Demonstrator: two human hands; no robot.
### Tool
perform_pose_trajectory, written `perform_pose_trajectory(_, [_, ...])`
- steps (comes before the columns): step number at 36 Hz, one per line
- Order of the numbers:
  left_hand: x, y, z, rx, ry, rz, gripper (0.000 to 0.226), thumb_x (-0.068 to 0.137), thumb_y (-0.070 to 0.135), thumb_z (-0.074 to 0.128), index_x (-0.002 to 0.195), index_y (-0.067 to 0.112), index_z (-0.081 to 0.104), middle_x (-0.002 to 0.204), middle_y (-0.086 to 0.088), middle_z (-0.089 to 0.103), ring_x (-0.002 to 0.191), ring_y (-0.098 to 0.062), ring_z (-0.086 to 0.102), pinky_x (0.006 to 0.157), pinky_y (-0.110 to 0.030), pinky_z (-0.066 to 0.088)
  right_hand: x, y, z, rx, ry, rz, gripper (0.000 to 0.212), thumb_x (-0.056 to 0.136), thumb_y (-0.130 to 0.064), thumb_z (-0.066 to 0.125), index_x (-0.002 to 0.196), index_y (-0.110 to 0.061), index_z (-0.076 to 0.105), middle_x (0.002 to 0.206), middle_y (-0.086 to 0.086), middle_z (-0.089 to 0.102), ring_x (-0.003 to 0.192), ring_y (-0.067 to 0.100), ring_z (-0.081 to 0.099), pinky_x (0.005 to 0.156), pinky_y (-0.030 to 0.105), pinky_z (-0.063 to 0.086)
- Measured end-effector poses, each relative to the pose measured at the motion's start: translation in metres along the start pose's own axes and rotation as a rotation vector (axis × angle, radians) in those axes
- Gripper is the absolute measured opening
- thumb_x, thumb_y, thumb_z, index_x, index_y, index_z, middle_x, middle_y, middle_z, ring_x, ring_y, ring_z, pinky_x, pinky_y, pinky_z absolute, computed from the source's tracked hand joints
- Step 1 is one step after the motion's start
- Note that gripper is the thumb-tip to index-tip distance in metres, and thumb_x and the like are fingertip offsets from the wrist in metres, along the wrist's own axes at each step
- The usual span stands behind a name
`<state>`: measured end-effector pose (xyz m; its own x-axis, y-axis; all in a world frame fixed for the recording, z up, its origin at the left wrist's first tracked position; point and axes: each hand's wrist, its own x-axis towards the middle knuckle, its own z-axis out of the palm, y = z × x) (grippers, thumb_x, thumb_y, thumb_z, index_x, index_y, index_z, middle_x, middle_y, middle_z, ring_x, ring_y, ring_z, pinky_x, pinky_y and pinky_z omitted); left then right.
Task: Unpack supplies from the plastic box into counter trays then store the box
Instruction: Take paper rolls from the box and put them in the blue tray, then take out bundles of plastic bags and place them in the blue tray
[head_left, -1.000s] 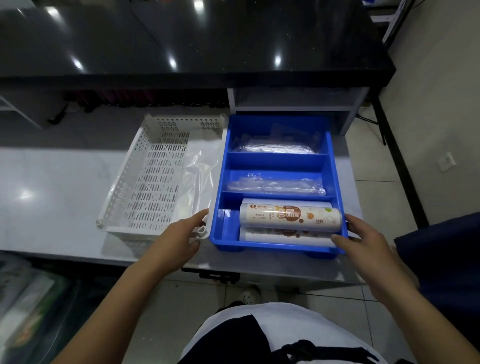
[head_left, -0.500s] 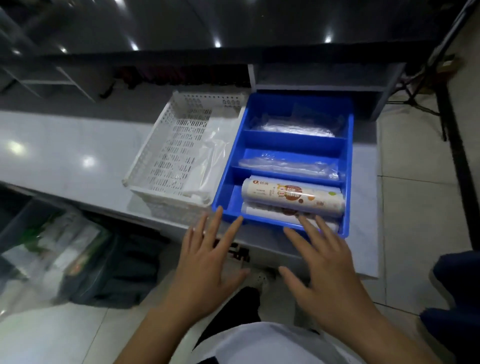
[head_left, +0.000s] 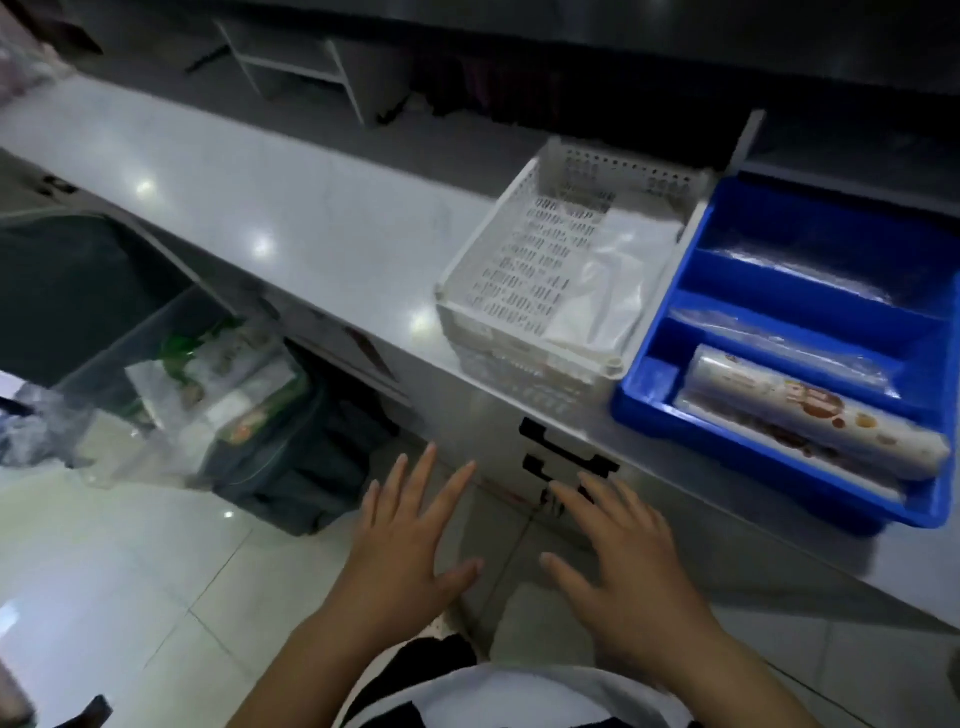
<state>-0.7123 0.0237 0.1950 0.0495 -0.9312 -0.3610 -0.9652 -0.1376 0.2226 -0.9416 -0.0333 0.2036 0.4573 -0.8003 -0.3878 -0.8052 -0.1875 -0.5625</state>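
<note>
A blue divided tray (head_left: 644, 410) sits on the counter at the right, holding clear bags in its far sections and printed rolls (head_left: 810, 410) in the near one. Beside it on the left stands a white perforated tray (head_left: 483, 260) with a clear plastic bag (head_left: 608, 280) inside. A clear plastic box (head_left: 171, 384) with packets in it rests on the floor at the left, under the counter. My left hand (head_left: 410, 540) and my right hand (head_left: 623, 556) hover below the counter edge, fingers spread, holding nothing.
The white counter (head_left: 291, 218) runs diagonally from upper left to lower right. Black handles (head_left: 566, 457) show on the cabinet front under it. A dark bag (head_left: 296, 467) lies on the tiled floor beside the clear box. A dark shelf runs behind the counter.
Both hands have let go of the blue tray and dropped below the counter edge. The view has swung left and down, bringing the clear box on the floor into sight.
</note>
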Motion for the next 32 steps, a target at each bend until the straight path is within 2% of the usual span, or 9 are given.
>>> perform_pose_trajectory(5, [-0.006, -0.097, -0.004, -0.069, 0.005, -0.090, 0.089, 0.086, 0.072, 0.042, 0.148, 0.053, -0.017, 0.159, 0.009, -0.033, 0.147, -0.019, -0.029, 0.120, -0.045, -0.014, 0.043, -0.082, 0.029, -0.057, -0.058, -0.001, 0.068, 0.087, -0.067, 0.045, 0.149, -0.047, 0.021, 0.162, -0.014, 0.011, 0.150, 0.012, 0.000, 0.121, 0.043, 0.011])
perform_pose_trajectory(11, [-0.017, -0.191, -0.012, -0.213, 0.007, -0.224, 0.088, 0.087, 0.070, 0.045, 0.153, 0.046, -0.008, 0.162, 0.004, -0.026, 0.148, -0.021, -0.027, 0.121, -0.047, -0.012, 0.091, -0.167, 0.054, -0.151, -0.151, -0.076, 0.068, 0.087, -0.068, 0.045, 0.148, -0.049, 0.022, 0.161, -0.016, 0.014, 0.150, 0.011, 0.002, 0.120, 0.047, 0.016])
perform_pose_trajectory(14, [-0.022, -0.221, -0.008, -0.320, 0.018, -0.281, 0.088, 0.086, 0.069, 0.046, 0.153, 0.047, -0.007, 0.163, 0.005, -0.024, 0.149, -0.021, -0.025, 0.122, -0.047, -0.008, 0.108, -0.196, 0.060, -0.174, -0.205, -0.114, 0.067, 0.085, -0.070, 0.045, 0.146, -0.053, 0.022, 0.159, -0.019, 0.015, 0.149, 0.008, 0.007, 0.119, 0.044, 0.021])
perform_pose_trajectory(20, [-0.019, -0.278, 0.003, -0.416, -0.082, -0.412, 0.088, 0.089, 0.064, 0.046, 0.152, 0.046, -0.012, 0.164, -0.001, -0.022, 0.150, -0.025, -0.021, 0.122, -0.047, -0.006, 0.171, -0.242, 0.088, -0.343, -0.359, -0.150, 0.067, 0.088, -0.065, 0.049, 0.147, -0.046, 0.025, 0.158, -0.014, 0.023, 0.147, 0.011, 0.016, 0.118, 0.037, 0.022])
perform_pose_trajectory(25, [-0.026, -0.336, 0.000, -0.516, -0.074, -0.589, 0.085, 0.088, 0.068, 0.044, 0.152, 0.048, -0.007, 0.164, 0.007, -0.019, 0.151, -0.019, -0.017, 0.121, -0.041, -0.008, 0.251, -0.296, 0.117, -0.289, -0.521, -0.259, 0.064, 0.089, -0.057, 0.055, 0.146, -0.040, 0.034, 0.150, -0.017, 0.036, 0.140, 0.007, 0.030, 0.114, 0.030, 0.030])
perform_pose_trajectory(28, [-0.030, -0.383, -0.012, -0.538, -0.084, -0.747, 0.085, 0.087, 0.070, 0.046, 0.151, 0.051, -0.007, 0.164, 0.008, -0.020, 0.151, -0.019, -0.014, 0.122, -0.043, -0.004, 0.315, -0.339, 0.134, -0.271, -0.595, -0.323, 0.061, 0.089, -0.052, 0.059, 0.144, -0.034, 0.040, 0.143, -0.015, 0.045, 0.134, 0.006, 0.041, 0.107, 0.024, 0.036])
perform_pose_trajectory(30, [-0.027, -0.413, -0.028, -0.570, -0.070, -0.844, 0.086, 0.086, 0.070, 0.047, 0.151, 0.051, -0.005, 0.165, 0.007, -0.017, 0.152, -0.021, -0.010, 0.123, -0.044, 0.001, 0.358, -0.374, 0.141, -0.239, -0.599, -0.396, 0.062, 0.088, -0.051, 0.061, 0.144, -0.032, 0.042, 0.146, -0.013, 0.046, 0.131, 0.005, 0.043, 0.103, 0.020, 0.036])
perform_pose_trajectory(32, [-0.019, -0.440, -0.052, -0.596, -0.054, -0.911, 0.085, 0.086, 0.069, 0.050, 0.152, 0.050, -0.001, 0.166, 0.006, -0.012, 0.153, -0.022, -0.007, 0.123, -0.044, 0.004, 0.398, -0.410, 0.146, -0.193, -0.567, -0.465, 0.062, 0.087, -0.049, 0.062, 0.144, -0.031, 0.044, 0.146, -0.010, 0.048, 0.130, 0.007, 0.046, 0.105, 0.024, 0.038])
